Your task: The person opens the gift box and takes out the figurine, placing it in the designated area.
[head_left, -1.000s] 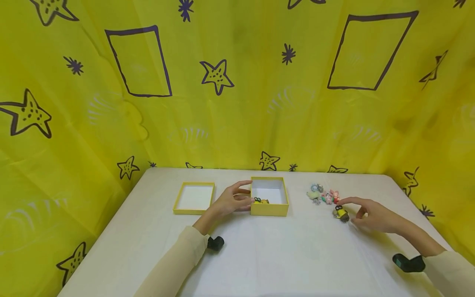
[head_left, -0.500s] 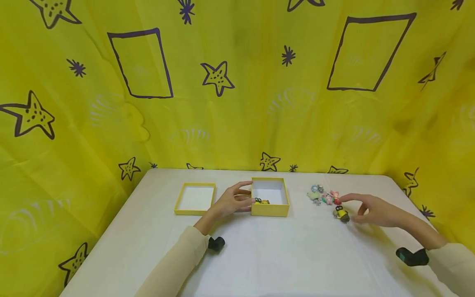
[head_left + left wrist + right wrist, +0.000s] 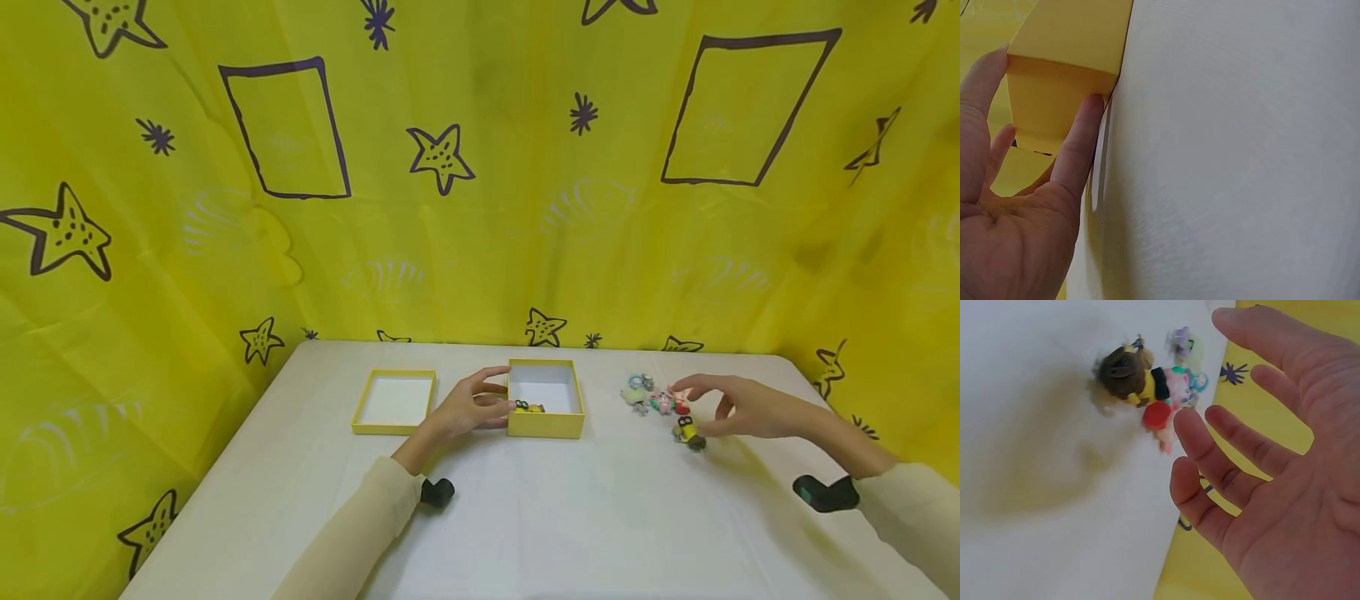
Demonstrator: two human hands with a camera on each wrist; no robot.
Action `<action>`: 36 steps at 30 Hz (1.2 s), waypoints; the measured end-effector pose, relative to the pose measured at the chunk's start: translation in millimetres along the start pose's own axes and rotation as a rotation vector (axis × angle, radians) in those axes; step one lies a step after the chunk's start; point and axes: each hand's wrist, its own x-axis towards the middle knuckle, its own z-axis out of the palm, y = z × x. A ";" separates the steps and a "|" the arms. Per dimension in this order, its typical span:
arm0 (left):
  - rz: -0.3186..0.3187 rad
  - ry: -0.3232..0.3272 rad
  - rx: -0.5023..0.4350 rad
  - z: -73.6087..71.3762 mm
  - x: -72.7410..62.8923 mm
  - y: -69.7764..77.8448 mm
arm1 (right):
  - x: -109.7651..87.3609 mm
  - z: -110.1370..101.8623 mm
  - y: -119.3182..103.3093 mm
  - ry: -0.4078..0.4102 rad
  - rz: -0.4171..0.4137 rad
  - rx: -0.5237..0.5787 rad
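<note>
My left hand [image 3: 468, 408] touches the left side of a yellow open-topped box [image 3: 545, 426] with outstretched fingers. In the left wrist view its fingertips rest against the box wall [image 3: 1054, 94]. Inside the box, near its front wall, lie yellow Minion figurines [image 3: 534, 407], partly hidden. To the right, my right hand [image 3: 757, 407] hovers palm down with spread, slightly bent fingers. Another Minion figurine [image 3: 687, 436] with a brown base lies below its thumb on the white table. The right wrist view shows nothing in this hand [image 3: 1297, 481]; beyond its fingers is a red-and-pink figurine [image 3: 1157, 415].
A yellow-rimmed box lid [image 3: 393, 402], white inside, lies left of the box. Several small pastel figurines [image 3: 637, 396] cluster right of the box. A yellow curtain [image 3: 487, 250] with drawn stars hangs behind the white table [image 3: 570, 517].
My right hand has shifted slightly away from me and up, its fingers coming over the red-and-pink figurine. My left hand stays at the box.
</note>
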 end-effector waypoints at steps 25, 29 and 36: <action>-0.015 0.008 0.025 0.0 -1.5 2.8 | 59.4 -12.1 -68.1 -0.041 0.039 0.010; -0.008 -0.001 0.028 0.7 -1.4 2.4 | 69.9 -11.8 -75.8 -0.048 0.014 -0.006; -0.011 0.012 0.062 0.6 -2.0 2.4 | 86.2 -11.8 -87.7 -0.044 -0.043 -0.048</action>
